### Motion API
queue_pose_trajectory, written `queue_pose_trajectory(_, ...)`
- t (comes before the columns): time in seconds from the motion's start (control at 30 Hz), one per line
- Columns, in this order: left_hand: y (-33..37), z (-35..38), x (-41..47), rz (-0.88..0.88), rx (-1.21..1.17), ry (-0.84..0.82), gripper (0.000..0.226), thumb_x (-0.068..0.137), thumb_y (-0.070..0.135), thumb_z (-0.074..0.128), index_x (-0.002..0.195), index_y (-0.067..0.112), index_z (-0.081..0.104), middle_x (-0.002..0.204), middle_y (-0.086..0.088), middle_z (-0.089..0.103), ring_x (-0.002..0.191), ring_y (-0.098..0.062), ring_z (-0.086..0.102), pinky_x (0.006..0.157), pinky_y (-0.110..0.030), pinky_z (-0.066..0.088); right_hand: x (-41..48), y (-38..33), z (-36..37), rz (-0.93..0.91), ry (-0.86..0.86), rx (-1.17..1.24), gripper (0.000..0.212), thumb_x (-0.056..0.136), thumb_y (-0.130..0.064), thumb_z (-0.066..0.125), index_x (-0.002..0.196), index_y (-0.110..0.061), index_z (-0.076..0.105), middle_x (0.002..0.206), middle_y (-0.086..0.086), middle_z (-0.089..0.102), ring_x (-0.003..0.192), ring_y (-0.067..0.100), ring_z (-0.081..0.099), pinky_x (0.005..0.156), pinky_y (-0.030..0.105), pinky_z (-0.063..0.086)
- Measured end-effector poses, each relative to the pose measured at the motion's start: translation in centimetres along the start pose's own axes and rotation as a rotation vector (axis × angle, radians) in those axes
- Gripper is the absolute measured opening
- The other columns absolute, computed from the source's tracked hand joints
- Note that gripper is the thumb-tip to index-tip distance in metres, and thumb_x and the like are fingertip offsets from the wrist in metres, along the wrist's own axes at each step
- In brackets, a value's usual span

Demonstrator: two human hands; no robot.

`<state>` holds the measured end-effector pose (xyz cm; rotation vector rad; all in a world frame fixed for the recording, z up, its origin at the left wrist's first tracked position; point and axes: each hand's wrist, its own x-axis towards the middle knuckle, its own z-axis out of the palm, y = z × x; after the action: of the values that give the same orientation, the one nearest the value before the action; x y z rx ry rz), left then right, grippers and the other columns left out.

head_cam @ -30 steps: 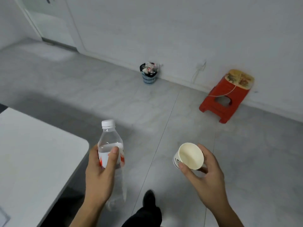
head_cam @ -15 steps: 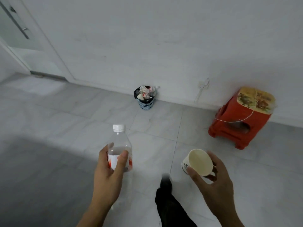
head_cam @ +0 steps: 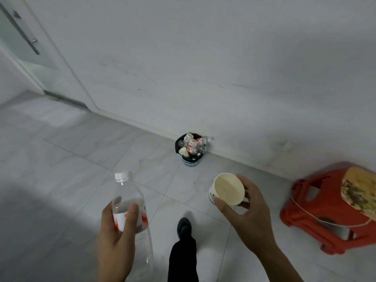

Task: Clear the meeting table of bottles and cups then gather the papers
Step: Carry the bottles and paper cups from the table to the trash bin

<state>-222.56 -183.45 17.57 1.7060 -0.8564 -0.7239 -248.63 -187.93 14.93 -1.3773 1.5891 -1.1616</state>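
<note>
Clear plastic catches the light at lower centre-left, where the left hand [head_cam: 117,237] wraps around a water bottle [head_cam: 130,202] with a white cap and red-and-white label, held upright and roughly half full. Right of it, the right hand [head_cam: 251,218] pinches a white paper cup [head_cam: 227,189] between thumb and fingers, its mouth tipped toward the camera and apparently empty. Farther up the frame, against the wall, a small waste bin [head_cam: 191,152] stands heaped with cups and bottles. A red plastic stool [head_cam: 317,212] sits at the right edge. One dark shoe [head_cam: 184,226] steps onto the grey floor tiles [head_cam: 61,169] at lower centre.
</note>
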Motion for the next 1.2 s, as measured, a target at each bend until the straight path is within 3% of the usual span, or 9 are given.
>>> queue_pose_trajectory(0.1, 0.2, 3.3, 6.9, -0.019, -0.040, 0.015, 0.068, 0.075, 0.070, 0.063, 0.128, 0.029, 0.054, 0.110, -0.002, 0.068, 0.096, -0.027, 0.069, 0.084, -0.049, 0.056, 6.6, 0.8, 2.7, 0.026, -0.013, -0.012, 0.083, 0.060, -0.063, 0.078, 0.133, -0.034, 0.052, 0.125, -0.019, 0.057, 0.107, 0.000, 0.060, 0.084, 0.029, 0.057)
queue_pose_trajectory(0.2, 1.2, 6.8, 14.0, -0.029, -0.032, -0.010, 0.065, 0.083, 0.063, 0.064, 0.133, 0.022, 0.051, 0.112, -0.005, 0.067, 0.094, -0.017, 0.067, 0.077, -0.036, 0.056, 13.4, 0.5, 4.5, 0.047, -0.014, -0.039, 0.082, 0.060, -0.064, 0.080, 0.132, -0.036, 0.053, 0.125, -0.018, 0.058, 0.107, 0.000, 0.060, 0.084, 0.030, 0.058)
queue_pose_trajectory(0.33, 4.0, 11.9, 23.1, 0.008, 0.024, -0.068, 0.078, 0.072, 0.071, 0.050, 0.133, 0.022, 0.049, 0.108, 0.004, 0.066, 0.092, -0.013, 0.067, 0.075, -0.039, 0.055, 22.4, -0.9, 6.5, 0.040, 0.035, -0.048, 0.076, 0.063, -0.054, 0.086, 0.130, -0.038, 0.052, 0.123, -0.017, 0.058, 0.107, 0.000, 0.060, 0.083, 0.028, 0.056)
queue_pose_trajectory(0.43, 6.0, 16.1, 28.4, 0.039, 0.068, -0.143, 0.080, 0.072, 0.072, 0.045, 0.136, 0.024, 0.045, 0.109, 0.008, 0.065, 0.094, -0.012, 0.065, 0.070, -0.029, 0.050, 27.8, -1.1, 7.1, 0.060, 0.070, -0.025, 0.078, 0.063, -0.060, 0.084, 0.130, -0.044, 0.048, 0.124, -0.021, 0.057, 0.109, -0.001, 0.059, 0.083, 0.023, 0.053)
queue_pose_trajectory(0.53, 7.1, 20.0, 32.7, 0.045, 0.108, -0.167, 0.085, 0.070, 0.073, 0.044, 0.138, 0.022, 0.044, 0.111, 0.005, 0.064, 0.095, -0.014, 0.065, 0.075, -0.034, 0.052, 32.2, 0.2, 7.6, 0.115, 0.074, -0.020, 0.075, 0.061, -0.062, 0.083, 0.126, -0.052, 0.047, 0.124, -0.025, 0.056, 0.111, -0.001, 0.058, 0.086, 0.027, 0.054)
queue_pose_trajectory(0.73, 5.5, 27.9, 38.8, -0.044, 0.163, -0.131, 0.065, 0.077, 0.062, 0.052, 0.132, 0.027, 0.046, 0.104, 0.019, 0.063, 0.087, 0.007, 0.064, 0.066, -0.015, 0.046, 43.1, 5.0, 9.6, 0.189, -0.060, -0.031, 0.070, 0.065, -0.040, 0.089, 0.119, -0.056, 0.048, 0.124, -0.024, 0.058, 0.109, -0.002, 0.059, 0.088, 0.028, 0.056)
queue_pose_trajectory(0.87, 3.7, 30.9, 41.9, -0.089, 0.205, -0.118, 0.053, 0.084, 0.055, 0.050, 0.130, 0.028, 0.044, 0.104, 0.020, 0.062, 0.090, 0.008, 0.064, 0.064, -0.008, 0.050, 49.4, 7.1, 11.6, 0.197, -0.155, -0.089, 0.072, 0.066, -0.054, 0.086, 0.121, -0.062, 0.041, 0.126, -0.027, 0.053, 0.113, 0.003, 0.057, 0.089, 0.027, 0.054)
queue_pose_trajectory(1.07, -1.9, 32.7, 46.8, -0.259, 0.150, -0.103, 0.078, 0.079, 0.068, 0.049, 0.140, 0.019, 0.042, 0.111, 0.012, 0.066, 0.092, -0.005, 0.070, 0.072, -0.032, 0.061, 54.1, 11.5, 16.7, 0.293, -0.247, -0.115, 0.073, 0.070, -0.041, 0.088, 0.129, -0.049, 0.047, 0.129, -0.018, 0.052, 0.114, -0.004, 0.054, 0.085, 0.017, 0.051)
queue_pose_trajectory(1.2, -11.7, 35.6, 52.0, -0.369, 0.173, -0.130, 0.085, 0.076, 0.081, 0.049, 0.139, 0.024, 0.043, 0.112, 0.006, 0.068, 0.099, -0.017, 0.070, 0.085, -0.054, 0.057, 56.3, 22.3, 25.4, 0.372, -0.295, -0.227, 0.078, 0.069, -0.041, 0.088, 0.136, -0.030, 0.049, 0.131, -0.010, 0.049, 0.115, -0.012, 0.048, 0.086, 0.013, 0.048)
